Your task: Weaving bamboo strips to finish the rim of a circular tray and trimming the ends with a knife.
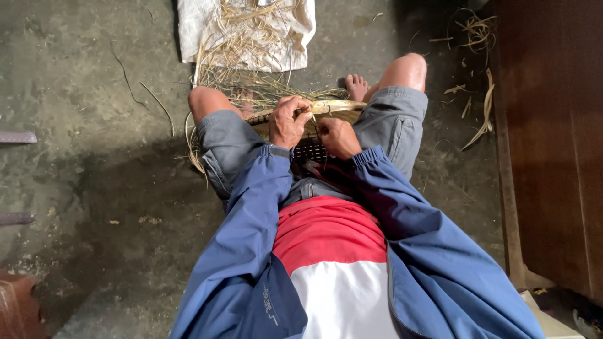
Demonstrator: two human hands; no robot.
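Woven basket (pixel 314 149) rim sits clasped in left hand (pixel 287 122) grip.

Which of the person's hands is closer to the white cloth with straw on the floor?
Left. The left hand grips the basket rim just below the white cloth; the right hand sits lower, farther away.

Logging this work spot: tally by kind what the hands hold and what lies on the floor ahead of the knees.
Woven basket, gripped at its rim by the left hand and right hand: 1
White cloth on the floor: 1
Heap of straw strips on it: 1
Total: 3
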